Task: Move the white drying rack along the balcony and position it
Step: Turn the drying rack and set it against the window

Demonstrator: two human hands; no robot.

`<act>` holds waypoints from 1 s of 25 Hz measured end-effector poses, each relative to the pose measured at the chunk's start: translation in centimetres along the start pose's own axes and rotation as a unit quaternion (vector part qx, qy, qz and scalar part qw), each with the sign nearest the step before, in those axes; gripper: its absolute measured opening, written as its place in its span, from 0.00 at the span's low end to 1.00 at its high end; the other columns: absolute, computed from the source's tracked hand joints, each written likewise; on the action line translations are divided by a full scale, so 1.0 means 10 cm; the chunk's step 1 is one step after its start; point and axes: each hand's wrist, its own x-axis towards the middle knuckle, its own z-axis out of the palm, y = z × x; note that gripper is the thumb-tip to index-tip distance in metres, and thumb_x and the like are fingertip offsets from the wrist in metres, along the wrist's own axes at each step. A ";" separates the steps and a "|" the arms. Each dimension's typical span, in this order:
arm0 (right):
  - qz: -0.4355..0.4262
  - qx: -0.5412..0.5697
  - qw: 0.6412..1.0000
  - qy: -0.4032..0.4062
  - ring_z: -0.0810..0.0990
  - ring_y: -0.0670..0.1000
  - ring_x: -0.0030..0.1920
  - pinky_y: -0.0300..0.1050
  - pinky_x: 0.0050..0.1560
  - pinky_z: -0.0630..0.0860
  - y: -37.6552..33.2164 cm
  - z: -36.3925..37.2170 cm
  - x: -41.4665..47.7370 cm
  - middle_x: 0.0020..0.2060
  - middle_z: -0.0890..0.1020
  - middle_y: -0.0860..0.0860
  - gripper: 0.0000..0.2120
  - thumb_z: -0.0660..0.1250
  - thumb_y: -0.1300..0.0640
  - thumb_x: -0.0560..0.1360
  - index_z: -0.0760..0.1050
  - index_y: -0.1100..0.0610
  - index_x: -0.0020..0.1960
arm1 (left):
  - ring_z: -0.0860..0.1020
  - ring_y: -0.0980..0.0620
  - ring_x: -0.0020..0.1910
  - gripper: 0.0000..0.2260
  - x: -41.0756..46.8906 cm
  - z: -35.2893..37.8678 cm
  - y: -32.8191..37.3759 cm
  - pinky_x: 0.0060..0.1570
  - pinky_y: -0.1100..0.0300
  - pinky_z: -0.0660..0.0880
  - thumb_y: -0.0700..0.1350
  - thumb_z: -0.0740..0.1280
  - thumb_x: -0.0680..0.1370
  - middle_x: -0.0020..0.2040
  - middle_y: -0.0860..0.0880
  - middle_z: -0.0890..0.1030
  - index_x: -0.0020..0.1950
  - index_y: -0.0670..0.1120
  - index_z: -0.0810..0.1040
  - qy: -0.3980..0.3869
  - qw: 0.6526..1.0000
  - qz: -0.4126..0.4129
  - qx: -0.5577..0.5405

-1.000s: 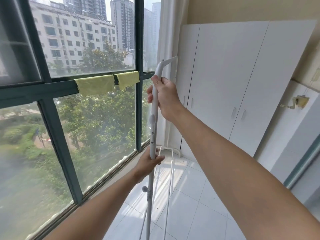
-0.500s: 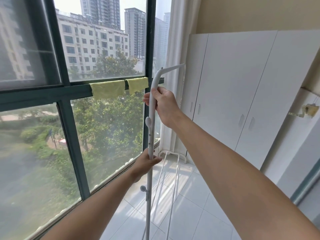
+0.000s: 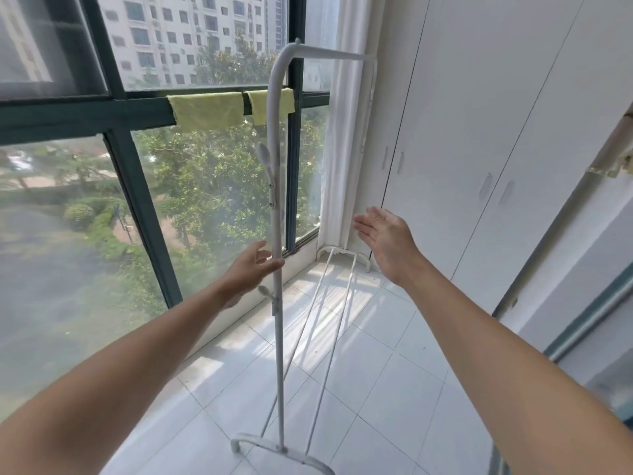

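Note:
The white drying rack point(image 3: 276, 214) stands upright on the tiled balcony floor, parallel to the window. Its near post rises from a curved foot at the bottom of the view. Its top bar runs to a far post by the curtain. Two thin rails join the feet low down. My left hand point(image 3: 251, 269) is open, fingers spread, with the fingertips against the near post at mid height. My right hand point(image 3: 385, 236) is open in the air to the right of the post, palm turned left, touching nothing.
Two yellow cloths point(image 3: 207, 109) hang on the dark window frame point(image 3: 68, 116) at left. A white curtain point(image 3: 344, 132) fills the far corner. White cabinet doors point(image 3: 479, 138) line the far wall. A pipe point(image 3: 561, 214) runs along the right wall.
My right hand has let go of the top of the post and dropped lower, to the right. My left hand has opened on the post. The view has pulled back, showing the rack's foot.

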 end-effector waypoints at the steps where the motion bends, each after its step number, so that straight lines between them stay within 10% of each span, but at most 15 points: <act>1: 0.003 0.005 1.000 -0.006 0.76 0.57 0.60 0.50 0.67 0.69 0.04 -0.02 0.00 0.57 0.76 0.59 0.21 0.57 0.56 0.80 0.62 0.66 0.69 | 0.69 0.42 0.69 0.33 -0.01 0.03 -0.02 0.59 0.52 0.68 0.45 0.68 0.75 0.72 0.39 0.68 0.75 0.43 0.55 0.005 1.000 -0.004 0.000; 13: 0.000 0.022 0.985 -0.170 0.76 0.57 0.59 0.49 0.66 0.70 0.04 0.52 0.95 0.55 0.77 0.59 0.16 0.58 0.56 0.80 0.68 0.62 0.64 | 0.68 0.52 0.67 0.34 0.36 -0.18 -0.17 0.66 0.54 0.64 0.50 0.71 0.72 0.71 0.44 0.70 0.74 0.47 0.59 -0.015 0.998 -0.018 0.063; 20: -0.012 0.005 0.960 -0.279 0.77 0.55 0.60 0.46 0.63 0.72 0.03 0.74 1.54 0.57 0.78 0.57 0.18 0.56 0.54 0.80 0.66 0.62 0.66 | 0.68 0.70 0.65 0.30 0.35 -0.24 -0.04 0.65 0.63 0.64 0.52 0.74 0.69 0.65 0.64 0.71 0.67 0.62 0.66 -0.089 0.995 -0.018 0.032; 25: -0.046 0.050 0.920 -0.387 0.77 0.57 0.61 0.51 0.67 0.70 -0.05 0.93 1.58 0.56 0.79 0.60 0.18 0.56 0.60 0.79 0.67 0.65 0.67 | 0.73 0.58 0.66 0.25 0.14 -0.04 -0.08 0.68 0.55 0.67 0.46 0.73 0.71 0.66 0.52 0.77 0.66 0.57 0.71 0.056 0.997 -0.007 0.044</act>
